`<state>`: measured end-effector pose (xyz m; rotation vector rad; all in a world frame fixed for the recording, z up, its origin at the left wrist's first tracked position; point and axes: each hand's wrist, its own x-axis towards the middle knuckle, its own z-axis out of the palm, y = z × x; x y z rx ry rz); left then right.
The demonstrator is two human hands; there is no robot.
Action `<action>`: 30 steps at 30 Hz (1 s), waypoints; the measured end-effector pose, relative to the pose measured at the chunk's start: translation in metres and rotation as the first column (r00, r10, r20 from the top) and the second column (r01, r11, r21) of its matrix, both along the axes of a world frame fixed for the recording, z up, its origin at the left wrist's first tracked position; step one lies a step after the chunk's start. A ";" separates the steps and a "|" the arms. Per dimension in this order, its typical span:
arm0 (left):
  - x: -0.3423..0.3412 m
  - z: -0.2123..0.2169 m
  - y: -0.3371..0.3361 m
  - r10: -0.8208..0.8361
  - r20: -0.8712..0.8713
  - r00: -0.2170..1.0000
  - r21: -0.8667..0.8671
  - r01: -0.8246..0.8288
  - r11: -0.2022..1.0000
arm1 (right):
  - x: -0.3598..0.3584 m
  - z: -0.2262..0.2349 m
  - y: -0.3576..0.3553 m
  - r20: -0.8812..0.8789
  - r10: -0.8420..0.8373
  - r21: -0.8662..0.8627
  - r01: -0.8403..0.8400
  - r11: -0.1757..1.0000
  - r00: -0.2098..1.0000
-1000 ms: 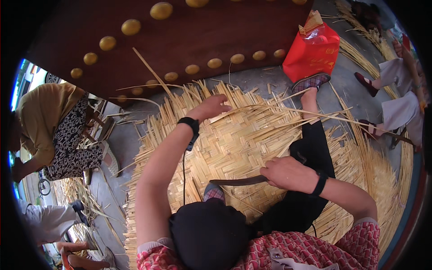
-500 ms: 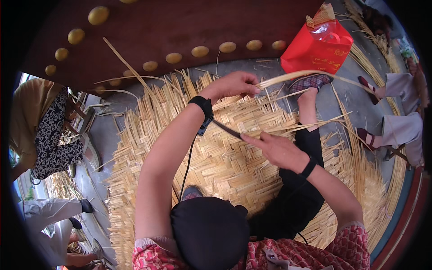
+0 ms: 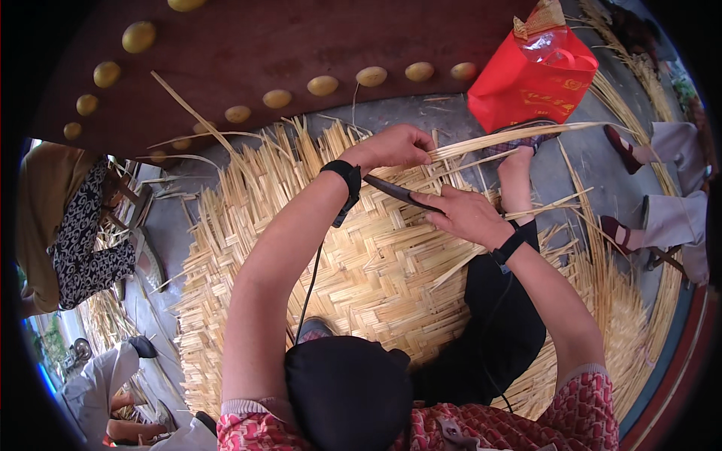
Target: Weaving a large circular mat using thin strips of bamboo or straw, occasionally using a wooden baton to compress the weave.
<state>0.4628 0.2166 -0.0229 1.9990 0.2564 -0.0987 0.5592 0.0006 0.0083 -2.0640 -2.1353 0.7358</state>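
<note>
Left hand (image 3: 392, 145) lifted, fingers pinching strips (image 3: 511, 137); right hand (image 3: 468, 215) grips knife (image 3: 395, 191); red bag (image 3: 535, 75) beyond.

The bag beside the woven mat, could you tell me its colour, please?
Bright red bag, seen in the head view.

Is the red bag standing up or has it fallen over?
Standing up. The red bag sits upright on the ground beside the woven bamboo mat, its mouth facing up with something yellowish poking out the top.
</note>
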 end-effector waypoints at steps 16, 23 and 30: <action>-0.084 0.037 -0.096 0.383 -0.113 0.917 -0.388 -0.395 0.833 | 0.034 -0.064 0.018 -0.056 -0.146 -0.181 0.134 0.974 0.988; -0.184 -0.004 -0.019 0.490 -0.094 0.867 0.507 -0.382 0.773 | -0.075 0.021 -0.045 0.150 0.229 -0.041 -0.226 0.973 0.962; -0.183 -0.009 -0.034 0.571 0.255 0.781 0.646 -0.577 0.501 | -0.164 0.062 -0.098 -0.250 0.552 -0.066 -0.583 0.810 0.796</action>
